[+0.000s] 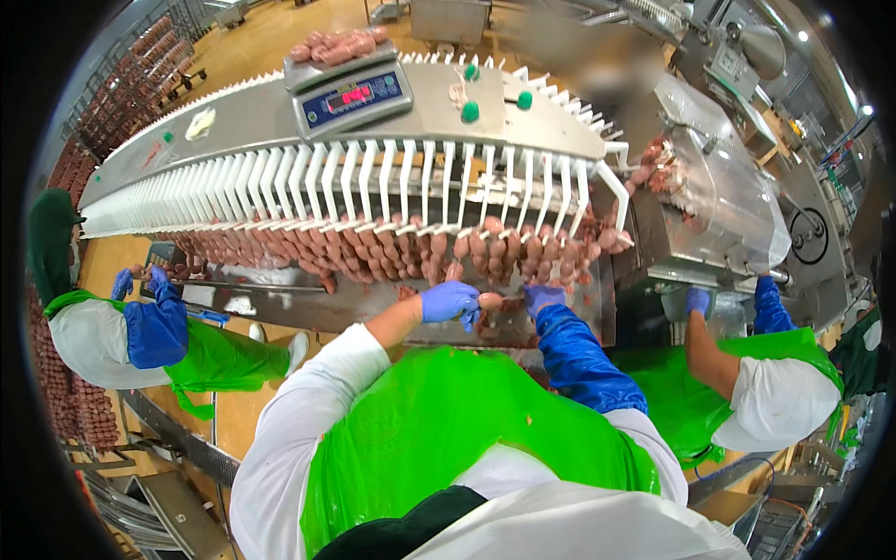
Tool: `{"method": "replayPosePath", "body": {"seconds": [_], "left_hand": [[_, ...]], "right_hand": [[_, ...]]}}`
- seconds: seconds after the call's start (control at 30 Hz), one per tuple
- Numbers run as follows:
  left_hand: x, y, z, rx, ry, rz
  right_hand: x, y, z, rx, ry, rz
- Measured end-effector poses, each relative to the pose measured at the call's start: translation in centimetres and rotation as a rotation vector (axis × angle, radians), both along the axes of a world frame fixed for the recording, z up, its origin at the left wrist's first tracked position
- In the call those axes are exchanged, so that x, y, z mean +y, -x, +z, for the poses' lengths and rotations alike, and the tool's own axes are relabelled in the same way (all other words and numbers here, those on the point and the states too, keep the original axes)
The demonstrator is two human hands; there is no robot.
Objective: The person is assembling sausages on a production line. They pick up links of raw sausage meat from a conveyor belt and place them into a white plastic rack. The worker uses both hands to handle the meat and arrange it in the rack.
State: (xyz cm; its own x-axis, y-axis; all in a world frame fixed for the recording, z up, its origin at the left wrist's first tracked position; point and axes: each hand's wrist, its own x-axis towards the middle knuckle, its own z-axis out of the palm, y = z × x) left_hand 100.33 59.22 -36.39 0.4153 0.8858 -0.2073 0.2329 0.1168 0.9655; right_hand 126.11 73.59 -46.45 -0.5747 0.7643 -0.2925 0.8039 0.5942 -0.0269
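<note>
My left hand, in a purple-blue glove, is closed around part of a sausage string below the hanging row. One sausage sticks out to the right of its fingers, and another rises just above it. My right hand, gloved alike above a blue sleeve cover, is close by on the right with curled fingers, just under the hanging sausages; what is inside them is hidden. Looped strings of pink sausages hang in a long row from the white hooks of a curved metal conveyor.
A scale with sausages on it rests on the conveyor top. A metal trough runs beneath. On the right, a co-worker stands at a metal machine; another co-worker is at left. Sausage racks stand behind.
</note>
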Motion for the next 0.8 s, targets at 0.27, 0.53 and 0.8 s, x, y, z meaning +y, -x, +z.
{"method": "replayPosePath", "body": {"seconds": [0.27, 0.53, 0.8], "left_hand": [[-2.3, 3.6, 2.0, -0.882, 0.173, 0.056], [-3.9, 6.6, 6.8, 0.729, -0.391, -0.171], [-0.5, 6.2, 0.6, 0.974, -0.486, -0.081]], "right_hand": [[-4.3, 4.5, 4.1, 0.819, 0.287, 0.158], [0.0, 11.4, -6.0, 0.731, 0.028, 0.368], [-7.0, 12.8, 5.4, 0.956, 0.750, 0.315]]}}
